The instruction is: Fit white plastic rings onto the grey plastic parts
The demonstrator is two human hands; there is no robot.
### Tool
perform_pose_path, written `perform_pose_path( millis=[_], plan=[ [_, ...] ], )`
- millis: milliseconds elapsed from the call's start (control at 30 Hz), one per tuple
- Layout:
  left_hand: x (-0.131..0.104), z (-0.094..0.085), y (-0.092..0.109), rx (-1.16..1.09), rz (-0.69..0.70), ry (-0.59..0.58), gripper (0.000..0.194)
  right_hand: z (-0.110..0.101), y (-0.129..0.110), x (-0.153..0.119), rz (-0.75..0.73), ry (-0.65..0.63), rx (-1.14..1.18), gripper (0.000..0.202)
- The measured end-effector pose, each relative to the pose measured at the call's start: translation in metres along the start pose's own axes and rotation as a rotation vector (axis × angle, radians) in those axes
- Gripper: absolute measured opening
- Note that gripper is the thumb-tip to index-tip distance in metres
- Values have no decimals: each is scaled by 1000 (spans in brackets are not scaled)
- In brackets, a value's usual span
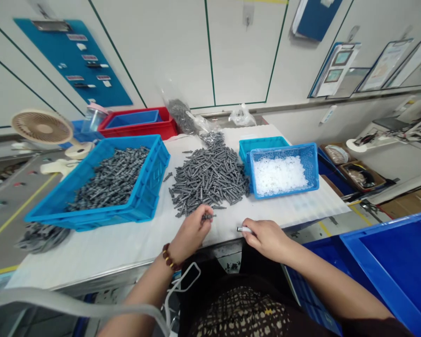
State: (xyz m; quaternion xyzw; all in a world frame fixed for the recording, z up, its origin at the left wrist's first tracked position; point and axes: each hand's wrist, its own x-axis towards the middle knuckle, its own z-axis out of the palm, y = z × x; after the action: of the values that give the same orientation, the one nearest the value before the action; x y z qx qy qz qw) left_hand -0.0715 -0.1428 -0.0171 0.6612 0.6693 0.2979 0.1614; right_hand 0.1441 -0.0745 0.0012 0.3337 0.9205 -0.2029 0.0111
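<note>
My left hand (196, 227) pinches a small dark grey ribbed plastic part (207, 216) at the near edge of a heap of like grey parts (210, 178). In my right hand (266, 238) is a short white tool with a dark tip (243, 229), pointing left toward the left hand. The two hands are apart, low over the front of the white-covered table (228, 224). Behind the right hand, a tilted blue bin (314, 164) holds many small white translucent rings (280, 175). My fingers partly hide both held things.
A large blue crate (150, 196) of grey parts stands at left, near a beige fan (42, 126). Behind are a red bin (168, 124) and plastic bags (178, 112). Blue trays (393, 262) stand at lower right. A white cable (73, 302) crosses the lower left.
</note>
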Motion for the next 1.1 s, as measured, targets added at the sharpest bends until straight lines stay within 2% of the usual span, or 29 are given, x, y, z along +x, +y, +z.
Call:
perform_pose_path(
  millis=[67, 100, 200, 300, 367, 467, 567, 667, 733, 833, 967, 1100],
  plan=[
    [23, 2, -7, 256, 72, -55, 27, 1, 4, 1, -43, 10, 74, 21],
    [33, 4, -9, 365, 122, -102, 23, 1, 5, 2, -58, 19, 104, 21],
    [56, 13, -10, 455, 175, -170, 11, 1, 7, 3, -54, 53, 163, 18],
    [61, 15, -7, 459, 187, -157, 11, -1, 9, 4, -23, 90, 194, 18],
    [54, 11, -3, 401, 214, -115, 13, -2, 9, 3, -9, 110, 197, 18],
    [32, 5, 4, 167, 225, -56, 18, -4, 9, 2, 4, 115, 179, 19],
    [6, 3, 12, -85, 147, -74, 19, -6, 7, -1, -10, 90, 160, 18],
    [-15, 4, 21, -235, 40, -16, 15, -9, 2, -3, -46, 60, 139, 18],
    [-24, 4, 27, -277, 15, 38, 13, -10, -1, -4, -52, 44, 102, 19],
    [-32, 3, 32, -282, 60, 65, 16, -10, -6, -6, -52, 19, 31, 20],
    [-40, 6, 34, -218, 140, 16, 17, -9, -13, -9, -84, 0, -75, 19],
    [-43, 5, 35, -176, 129, -38, 19, -12, -19, -11, -92, -21, -167, 19]
  ],
)
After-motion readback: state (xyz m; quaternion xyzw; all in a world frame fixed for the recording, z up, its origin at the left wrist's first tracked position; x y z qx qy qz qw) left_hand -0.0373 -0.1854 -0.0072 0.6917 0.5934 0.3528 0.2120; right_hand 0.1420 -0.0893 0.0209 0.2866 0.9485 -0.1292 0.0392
